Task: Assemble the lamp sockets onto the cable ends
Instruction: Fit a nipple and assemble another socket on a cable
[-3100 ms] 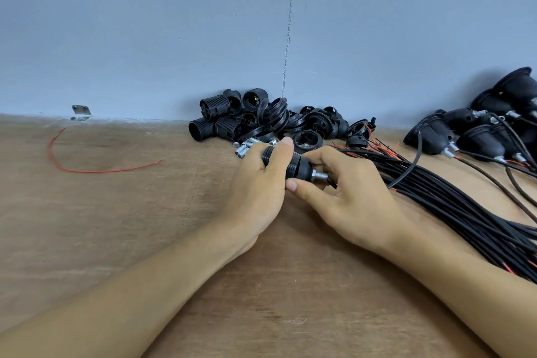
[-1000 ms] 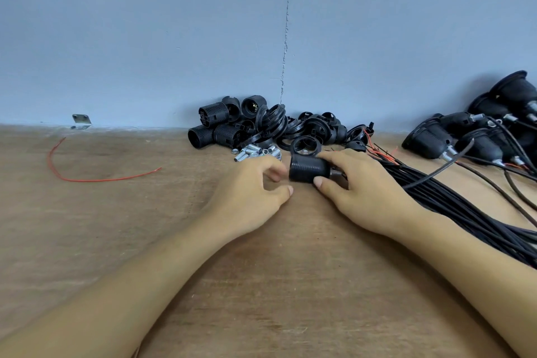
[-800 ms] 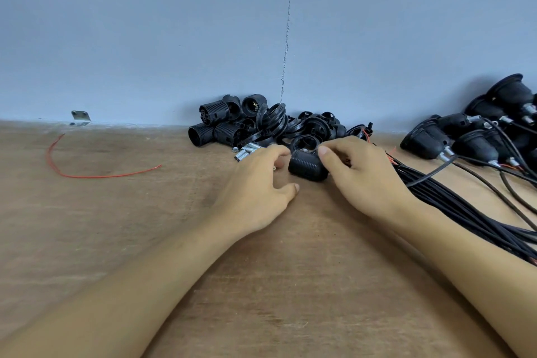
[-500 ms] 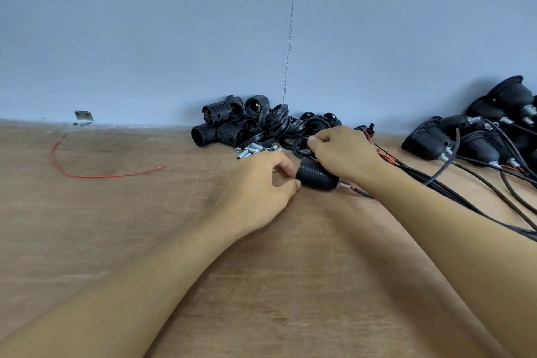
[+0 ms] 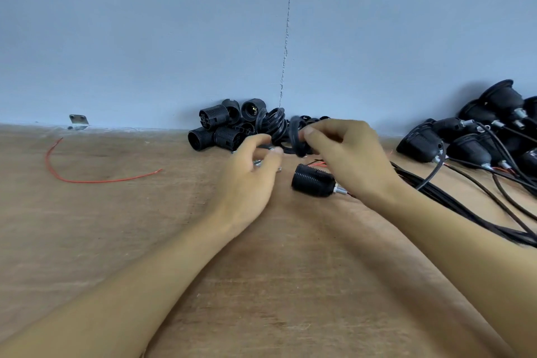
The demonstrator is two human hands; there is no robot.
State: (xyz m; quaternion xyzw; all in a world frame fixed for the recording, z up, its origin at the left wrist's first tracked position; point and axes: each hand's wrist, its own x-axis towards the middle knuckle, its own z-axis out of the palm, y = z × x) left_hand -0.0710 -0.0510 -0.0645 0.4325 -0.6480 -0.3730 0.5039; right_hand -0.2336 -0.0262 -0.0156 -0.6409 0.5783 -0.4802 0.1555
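Note:
A black threaded lamp socket lies on its side on the wooden table, with a silver nipple at its right end and red wire ends behind it. Neither hand touches it. My right hand is raised just above and behind it and pinches a black ring between thumb and fingers. My left hand is to the socket's left, fingers curled round a small silver fitting; the hand is blurred. The black cable bundle runs off to the right under my right forearm.
A pile of loose black socket bodies and rings lies against the blue wall. Several sockets with cables attached lie at the far right. A loose red wire and a metal bracket are at the left.
My right hand let go of the socket, which now lies on the table, and picked a black ring from the pile. My left hand shifted onto the small silver fittings.

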